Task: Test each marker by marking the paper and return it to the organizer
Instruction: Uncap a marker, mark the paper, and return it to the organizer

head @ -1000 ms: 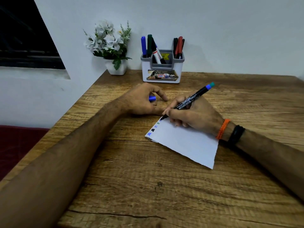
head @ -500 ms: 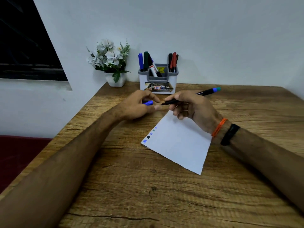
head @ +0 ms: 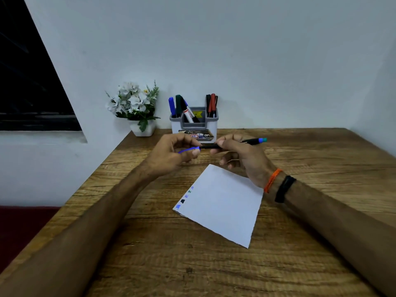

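Left of the left hand (head: 171, 153), a white pot of pale cloth-like flowers (head: 135, 103) stands by the wall. The left hand is curled, thumb and fingertips pinching a blue cap (head: 188, 149), glossy plastic, at the mouth of the marker's writing end. Whether the cap is seated fully I cannot tell.

Just beyond both hands, the organizer (head: 194, 123) sits against the wall: a boxy grey-and-white plastic caddy with a printed label, blue, green and white-barrelled markers in its left pocket, red and dark ones in its right.

Below and between the hands, the paper (head: 220, 202) lies flat on the table (head: 192, 264), a matte white sheet with one ragged edge. Five small swatches run along its left margin, blue, black, and greenish ones, so I judge several markers already tested.

The right hand (head: 242, 156) is closed around the marker (head: 233, 143), a slim black cylinder with a blue-teal end sticking out to the right of the fist, held level above the table. Orange thread and a black band circle that wrist.

My reading: this marker's test is done, capping is under way, and it is not yet back in the organizer. How many in the caddy remain untested cannot be told. The table is rough-grained wood laminate.
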A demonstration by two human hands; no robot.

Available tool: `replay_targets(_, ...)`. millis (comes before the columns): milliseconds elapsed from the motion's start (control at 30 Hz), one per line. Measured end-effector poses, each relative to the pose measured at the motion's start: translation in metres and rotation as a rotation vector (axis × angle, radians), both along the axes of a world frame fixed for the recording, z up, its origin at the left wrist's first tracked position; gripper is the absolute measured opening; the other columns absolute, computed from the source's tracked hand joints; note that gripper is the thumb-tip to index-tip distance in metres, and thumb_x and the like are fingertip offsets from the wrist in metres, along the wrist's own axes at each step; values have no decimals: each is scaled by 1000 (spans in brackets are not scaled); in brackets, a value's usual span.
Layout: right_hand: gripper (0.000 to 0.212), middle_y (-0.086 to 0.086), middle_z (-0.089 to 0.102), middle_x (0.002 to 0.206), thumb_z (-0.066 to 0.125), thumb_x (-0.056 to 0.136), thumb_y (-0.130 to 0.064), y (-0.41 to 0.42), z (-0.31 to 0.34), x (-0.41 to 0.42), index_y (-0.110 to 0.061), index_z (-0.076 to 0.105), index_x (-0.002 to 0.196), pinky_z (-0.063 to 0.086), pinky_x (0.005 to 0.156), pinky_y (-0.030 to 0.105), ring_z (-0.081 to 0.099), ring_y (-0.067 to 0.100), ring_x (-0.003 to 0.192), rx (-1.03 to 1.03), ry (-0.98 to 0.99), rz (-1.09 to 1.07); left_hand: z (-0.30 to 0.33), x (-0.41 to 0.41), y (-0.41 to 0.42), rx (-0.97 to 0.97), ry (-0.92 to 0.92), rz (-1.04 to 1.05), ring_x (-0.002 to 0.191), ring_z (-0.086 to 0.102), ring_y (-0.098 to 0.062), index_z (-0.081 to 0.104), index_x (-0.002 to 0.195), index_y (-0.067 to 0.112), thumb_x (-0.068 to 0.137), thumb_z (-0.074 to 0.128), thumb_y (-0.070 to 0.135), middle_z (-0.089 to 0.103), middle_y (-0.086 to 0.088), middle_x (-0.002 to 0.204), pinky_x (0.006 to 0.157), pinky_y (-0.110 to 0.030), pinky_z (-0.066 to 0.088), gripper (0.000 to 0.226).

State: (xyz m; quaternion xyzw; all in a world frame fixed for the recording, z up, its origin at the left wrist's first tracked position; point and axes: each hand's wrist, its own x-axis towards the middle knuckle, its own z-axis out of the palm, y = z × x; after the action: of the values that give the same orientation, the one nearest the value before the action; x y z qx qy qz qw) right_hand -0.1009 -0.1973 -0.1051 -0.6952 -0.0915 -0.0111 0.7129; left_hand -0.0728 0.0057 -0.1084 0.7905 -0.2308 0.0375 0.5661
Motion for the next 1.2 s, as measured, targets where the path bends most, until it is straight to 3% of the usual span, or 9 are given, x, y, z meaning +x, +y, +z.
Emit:
replay_targets(167, 16, 7, 74, 82, 70, 89, -22, 2, -5, 0, -9, 74, 98, 42, 53, 23, 56, 13, 53, -45, -44, 9, -2, 1, -2, -38, -3, -30, 66, 63, -10, 66, 97, 0, 83, 68, 1, 67, -4, 76, 64, -23, 54, 14)
replay_targets(300, 28, 14, 76, 96, 61, 91, -26, -1, -6, 3, -9, 74, 110, 43, 52, 20, 62, 12, 56, 42, 34, 120, -3, 2, -2, -86, 5, -27, 62, 64, -8, 66, 99, -2, 83, 68, 4, 71, 3, 71, 60, -22, 54, 17)
replay_targets(433, 18, 11, 78, 90, 64, 93, -16, 0, -8, 4, -3, 69, 104, 42, 47, 19, 63, 11, 49, 24, -26, 60, -3, 3, -3, -126, 29, 5, 58, 62, -9, 65, 100, -4, 85, 66, 8, 68, -2, 70, 57, -21, 54, 19)
replay_targets(600, 11, 2, 72, 70, 72, 87, -11, -4, -14, 8, -6, 75, 96, 44, 46, 18, 54, 7, 47, -50, -211, 12, -2, 2, -3, -105, -7, 78, 49, 54, -7, 68, 93, -3, 91, 61, 19, 68, -5, 69, 46, -17, 44, 23)
replay_targets(800, 15, 5, 71, 76, 68, 89, -1, -2, -22, 11, 5, 71, 103, 45, 48, 13, 62, 0, 53, -203, -411, 24, -5, 2, -8, -10, -33, 92, 47, 43, -9, 58, 74, 12, 98, 45, 36, 52, -4, 60, 47, -24, 35, 36)
replay_targets(933, 13, -1, 70, 83, 69, 89, -5, -3, -26, 17, 1, 72, 100, 47, 57, 10, 64, 0, 65, -276, -484, -14, -6, 3, -9, 21, -48, 100, 50, 42, -13, 53, 73, 14, 89, 44, 52, 52, 1, 59, 51, -28, 35, 43)
replay_targets(1100, 9, -5, 68, 82, 69, 90, -7, -4, -29, 18, -1, 71, 96, 47, 61, 15, 62, 1, 68, -333, -526, -25, -8, 3, -12, 90, -83, 153, 50, 43, -14, 52, 68, 17, 86, 42, 59, 51, 5, 56, 55, -33, 39, 46)
replay_targets(1200, 7, 1, 69, 80, 69, 91, -11, -2, -27, 18, -7, 69, 96, 48, 58, 22, 61, 10, 63, -342, -508, -8, -3, 2, -10, 53, -58, 115, 48, 43, -11, 55, 71, 15, 86, 44, 56, 53, 3, 58, 51, -29, 38, 45)
